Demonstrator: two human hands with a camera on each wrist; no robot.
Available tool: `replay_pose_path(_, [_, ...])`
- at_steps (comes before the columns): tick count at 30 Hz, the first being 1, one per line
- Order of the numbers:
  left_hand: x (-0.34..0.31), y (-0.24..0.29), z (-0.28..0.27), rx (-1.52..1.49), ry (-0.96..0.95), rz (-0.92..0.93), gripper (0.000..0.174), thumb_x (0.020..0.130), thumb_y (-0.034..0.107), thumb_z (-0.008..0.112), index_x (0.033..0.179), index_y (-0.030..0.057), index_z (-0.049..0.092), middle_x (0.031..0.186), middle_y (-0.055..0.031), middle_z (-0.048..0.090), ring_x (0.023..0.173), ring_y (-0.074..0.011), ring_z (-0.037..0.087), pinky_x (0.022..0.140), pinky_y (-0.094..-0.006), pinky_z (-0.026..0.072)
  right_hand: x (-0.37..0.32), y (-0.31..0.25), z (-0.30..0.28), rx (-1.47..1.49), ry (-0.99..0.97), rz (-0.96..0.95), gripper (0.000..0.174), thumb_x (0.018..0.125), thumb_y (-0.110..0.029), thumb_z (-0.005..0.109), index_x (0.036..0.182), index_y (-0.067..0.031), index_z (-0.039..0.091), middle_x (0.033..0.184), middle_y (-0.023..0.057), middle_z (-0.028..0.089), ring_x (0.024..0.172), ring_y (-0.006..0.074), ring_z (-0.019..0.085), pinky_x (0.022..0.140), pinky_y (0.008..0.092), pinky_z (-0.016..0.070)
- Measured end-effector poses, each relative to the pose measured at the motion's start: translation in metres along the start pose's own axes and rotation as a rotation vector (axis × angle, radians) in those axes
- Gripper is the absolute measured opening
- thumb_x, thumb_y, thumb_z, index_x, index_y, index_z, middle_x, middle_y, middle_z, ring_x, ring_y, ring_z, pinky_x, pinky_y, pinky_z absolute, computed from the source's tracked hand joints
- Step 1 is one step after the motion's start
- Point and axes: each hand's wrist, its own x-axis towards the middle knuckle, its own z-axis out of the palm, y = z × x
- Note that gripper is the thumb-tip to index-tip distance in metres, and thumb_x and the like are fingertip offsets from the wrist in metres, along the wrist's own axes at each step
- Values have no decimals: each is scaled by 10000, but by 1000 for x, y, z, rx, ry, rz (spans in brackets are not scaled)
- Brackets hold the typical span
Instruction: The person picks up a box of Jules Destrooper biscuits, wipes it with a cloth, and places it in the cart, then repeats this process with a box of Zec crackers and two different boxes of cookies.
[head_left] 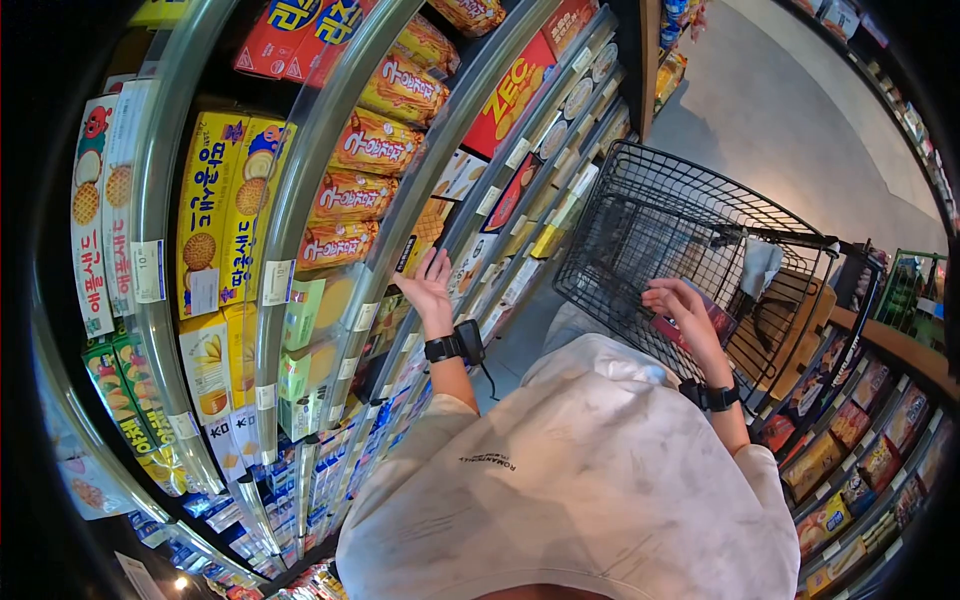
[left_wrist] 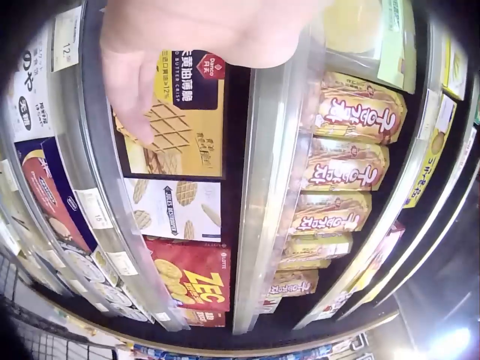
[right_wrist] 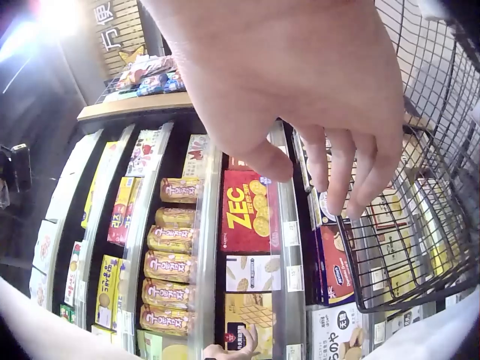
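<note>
My left hand point(head_left: 430, 292) reaches to the shelf on the left, fingers extended and holding nothing. In the left wrist view its fingertips overlap the front of a yellow butter crisp box point(left_wrist: 187, 146) with a waffle-patterned biscuit on it. Beside that box are a white biscuit box point(left_wrist: 174, 210) and a red ZEC box point(left_wrist: 191, 274). Over the near side of the black wire shopping cart point(head_left: 690, 185) hangs my right hand point(right_wrist: 300, 97), its fingers loosely bent with nothing in them. A dark purplish box point(head_left: 722, 320) shows in the cart just behind that hand.
Yellow snack packs point(head_left: 375, 140) fill the neighbouring shelf, behind a clear shelf lip. Tall yellow biscuit boxes point(head_left: 212, 200) stand farther left. Inside the cart lies a brown carton point(head_left: 800, 330). More snack shelves point(head_left: 850, 425) line the right side, and grey floor point(head_left: 760, 100) stretches ahead.
</note>
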Motion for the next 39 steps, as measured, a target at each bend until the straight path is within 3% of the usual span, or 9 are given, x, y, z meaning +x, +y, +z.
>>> replay_pose_path(4, [-2,8,13,15,150,28,864,944,701,386,1372,-50,391,1320,-266,541,1183,-393,581,916,-406,541,-5,6,-6,-21,30,22,315,1029,-277,513,1235,-54,599,1100,60,689,1049,146,638,917,268,477])
replay_pose_path(12, [6,7,12,9,102,-17,902,902,710,480,1363,-59,387,1301,-271,536,1169,-392,585,872,-388,553,-15,11,-6,39,61,53,312,1033,-289,508,1244,-77,598,1126,43,677,1071,137,625,943,279,474])
replay_pose_path(14, [-1,9,22,60,139,7,833,970,679,316,1363,-55,356,1308,-295,531,1115,-397,610,886,-421,546,-15,15,-6,45,62,50,312,1033,-283,509,1244,-70,597,1126,51,675,1071,141,626,950,283,474])
replay_pose_path(21, [9,5,9,133,155,39,858,963,704,279,1377,-45,350,1272,-300,571,1080,-408,628,917,-433,542,-21,16,-25,57,109,29,327,1027,-250,528,1240,-8,586,1112,90,669,1056,162,635,926,275,493])
replay_pose_path(25, [19,-3,-8,186,68,15,1131,855,871,239,1239,-153,527,1174,-302,631,1099,-366,636,995,-439,501,-27,14,-69,-14,309,-15,331,1022,-249,546,1214,15,598,1099,90,671,972,149,626,857,284,515])
replay_pose_path(28, [1,-8,21,254,83,66,955,975,723,206,1200,-145,534,1199,-265,628,1083,-350,640,946,-410,528,-19,40,-138,40,482,-90,261,1009,-215,563,1104,19,629,968,75,689,844,134,635,766,261,512])
replay_pose_path(33, [-21,-33,43,417,21,182,625,1044,485,400,1254,-95,498,1170,-247,634,1002,-329,666,847,-398,549,18,129,-210,71,629,-41,242,989,-184,569,1089,29,625,916,75,686,819,132,638,732,246,505])
replay_pose_path(38, [-44,-45,49,448,48,187,402,1028,262,520,1315,-17,484,1073,-200,653,904,-292,684,690,-342,518,27,148,-169,-734,508,223,426,831,-188,717,1180,33,608,1013,143,711,952,207,674,825,348,528])
replay_pose_path(39, [-48,-43,47,481,12,165,394,1023,250,528,1311,-17,490,1049,-187,659,870,-284,689,683,-339,521,29,152,-166,-622,422,357,472,802,-196,737,1202,14,603,1042,166,706,980,222,673,836,359,529])
